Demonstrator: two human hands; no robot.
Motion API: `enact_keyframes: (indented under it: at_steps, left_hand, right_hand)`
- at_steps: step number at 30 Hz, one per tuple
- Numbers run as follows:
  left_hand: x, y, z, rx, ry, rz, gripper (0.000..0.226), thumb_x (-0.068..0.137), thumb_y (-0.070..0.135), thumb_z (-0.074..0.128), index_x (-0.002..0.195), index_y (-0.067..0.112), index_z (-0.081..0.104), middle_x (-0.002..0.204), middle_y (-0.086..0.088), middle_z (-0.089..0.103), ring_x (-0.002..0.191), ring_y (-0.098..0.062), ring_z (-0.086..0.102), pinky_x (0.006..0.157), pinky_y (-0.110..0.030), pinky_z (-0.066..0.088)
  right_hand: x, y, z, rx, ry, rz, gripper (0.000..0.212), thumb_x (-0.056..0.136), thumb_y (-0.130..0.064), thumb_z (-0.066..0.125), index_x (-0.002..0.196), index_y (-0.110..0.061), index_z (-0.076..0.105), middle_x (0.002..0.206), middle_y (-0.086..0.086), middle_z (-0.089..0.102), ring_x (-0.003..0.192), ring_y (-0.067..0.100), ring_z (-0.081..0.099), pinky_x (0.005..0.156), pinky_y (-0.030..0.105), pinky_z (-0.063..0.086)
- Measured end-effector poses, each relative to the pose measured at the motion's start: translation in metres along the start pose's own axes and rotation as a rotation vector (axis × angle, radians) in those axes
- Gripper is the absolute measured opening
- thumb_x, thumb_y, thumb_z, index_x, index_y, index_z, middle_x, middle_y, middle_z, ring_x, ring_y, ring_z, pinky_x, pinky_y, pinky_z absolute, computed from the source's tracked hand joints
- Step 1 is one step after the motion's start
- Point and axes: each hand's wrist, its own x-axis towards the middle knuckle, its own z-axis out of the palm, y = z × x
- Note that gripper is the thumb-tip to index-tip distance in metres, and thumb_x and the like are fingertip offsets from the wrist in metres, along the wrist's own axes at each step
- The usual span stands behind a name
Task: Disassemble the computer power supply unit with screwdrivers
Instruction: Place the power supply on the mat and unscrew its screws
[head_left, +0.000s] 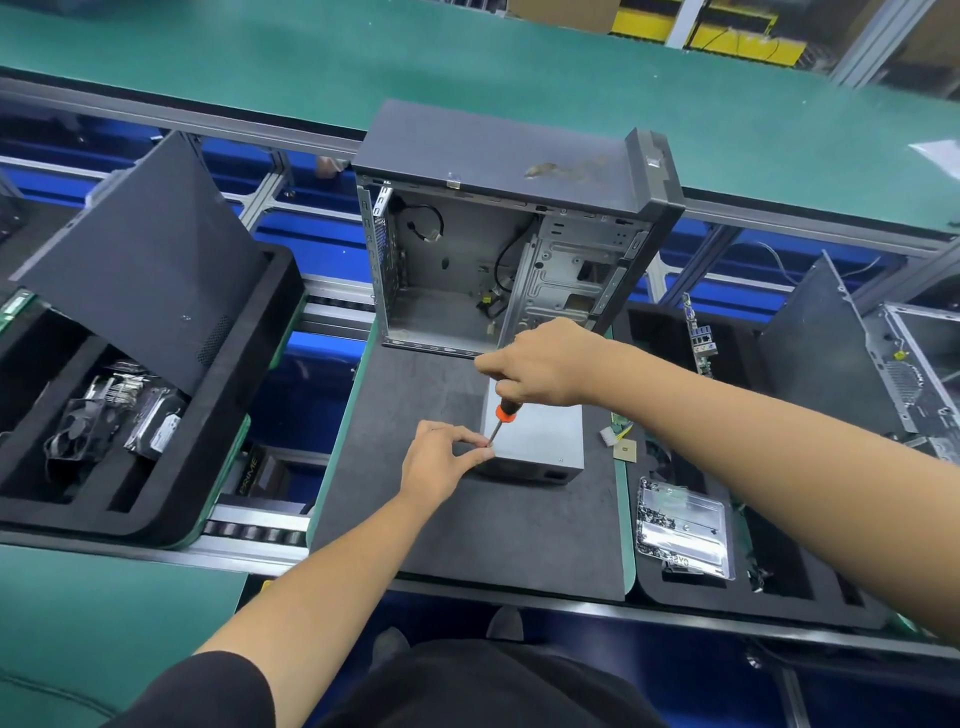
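My right hand (540, 366) grips the orange-collared screwdriver (501, 418) by its handle, the shaft slanting down to the near left corner of the grey metal power supply box (540, 441), which lies on the dark grey foam mat (467, 530) at the centre of the frame. My left hand (441, 462) pinches thumb and forefinger at the tip there. Above them stands the emptied black computer case (498, 234), open side towards me
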Motion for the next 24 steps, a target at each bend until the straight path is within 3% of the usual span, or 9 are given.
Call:
enact_keyframes:
  at_steps: [1,4,7,10,13,16,19,22,24]
  left_hand:
    - [0.000,0.000,0.000,-0.009,0.001,0.004,0.017,0.079,0.051,0.083,0.092,0.040,0.079,0.112,0.012,0.068,0.110,0.006,0.056,0.092,-0.031,0.054]
    - [-0.001,0.001,-0.001,-0.010,0.009,0.021,0.016,0.079,0.049,0.083,0.091,0.040,0.079,0.109,0.012,0.069,0.114,0.003,0.056,0.092,-0.034,0.055]
    - [-0.002,0.001,-0.001,0.011,0.007,0.019,0.017,0.080,0.050,0.082,0.094,0.040,0.079,0.111,0.012,0.068,0.114,0.002,0.055,0.093,-0.034,0.055]
    - [-0.002,0.002,-0.002,0.026,-0.001,0.012,0.018,0.081,0.052,0.081,0.095,0.041,0.079,0.112,0.013,0.068,0.114,0.003,0.055,0.093,-0.034,0.055]
    - [-0.001,0.002,-0.002,0.034,-0.003,0.009,0.020,0.081,0.053,0.081,0.096,0.040,0.079,0.113,0.012,0.068,0.112,0.001,0.058,0.091,-0.035,0.057]
    - [-0.002,0.003,-0.002,0.032,-0.003,0.013,0.022,0.080,0.053,0.081,0.096,0.039,0.079,0.112,0.011,0.069,0.111,-0.002,0.060,0.089,-0.036,0.058]
    - [-0.002,0.004,-0.002,0.030,-0.002,0.014,0.021,0.080,0.055,0.080,0.095,0.040,0.079,0.110,0.013,0.069,0.111,-0.001,0.060,0.087,-0.036,0.058]
    - [-0.002,0.003,-0.003,0.037,-0.004,0.028,0.020,0.081,0.055,0.080,0.095,0.042,0.079,0.108,0.014,0.071,0.113,0.000,0.058,0.087,-0.036,0.057]
    - [-0.002,0.002,-0.003,0.049,-0.003,0.026,0.021,0.081,0.056,0.079,0.096,0.042,0.078,0.109,0.014,0.070,0.113,0.000,0.055,0.089,-0.035,0.057]
  right_hand:
    - [-0.001,0.000,-0.002,0.140,-0.009,-0.003,0.004,0.087,-0.030,0.050,0.088,-0.027,0.048,0.073,-0.006,0.051,0.068,0.020,0.053,0.052,0.032,0.033]
    - [-0.004,-0.002,-0.005,0.493,-0.055,-0.043,0.032,0.073,-0.003,0.054,0.084,-0.029,0.069,0.093,-0.007,0.052,0.084,0.016,0.057,0.058,0.041,0.048]
    - [-0.004,-0.006,-0.003,0.362,-0.082,0.005,0.032,0.077,-0.019,0.064,0.106,-0.033,0.059,0.095,-0.012,0.041,0.078,0.015,0.057,0.055,0.035,0.041]
    - [0.000,-0.008,-0.003,0.037,0.008,0.106,0.030,0.088,-0.051,0.050,0.100,-0.024,0.045,0.079,-0.003,0.050,0.065,0.023,0.054,0.052,0.032,0.031]
    - [0.003,-0.006,-0.001,0.011,0.024,0.106,0.025,0.097,-0.043,0.039,0.094,-0.019,0.042,0.069,0.002,0.046,0.061,0.023,0.047,0.052,0.033,0.028]
    - [0.003,-0.001,-0.002,0.176,-0.014,0.061,0.014,0.094,-0.034,0.045,0.087,-0.021,0.042,0.071,-0.002,0.052,0.067,0.020,0.048,0.055,0.034,0.031]
    - [0.001,0.003,-0.007,0.366,-0.071,-0.006,0.007,0.084,-0.021,0.057,0.087,-0.026,0.054,0.087,-0.007,0.055,0.078,0.004,0.050,0.061,0.036,0.042]
    - [0.000,0.003,-0.006,0.455,-0.081,-0.036,0.032,0.075,-0.002,0.053,0.085,-0.028,0.067,0.100,-0.004,0.043,0.095,0.010,0.047,0.070,0.042,0.051]
    - [0.001,0.002,-0.004,0.421,-0.075,-0.015,0.037,0.079,-0.012,0.057,0.108,-0.035,0.060,0.101,-0.005,0.045,0.095,0.016,0.050,0.068,0.042,0.050]
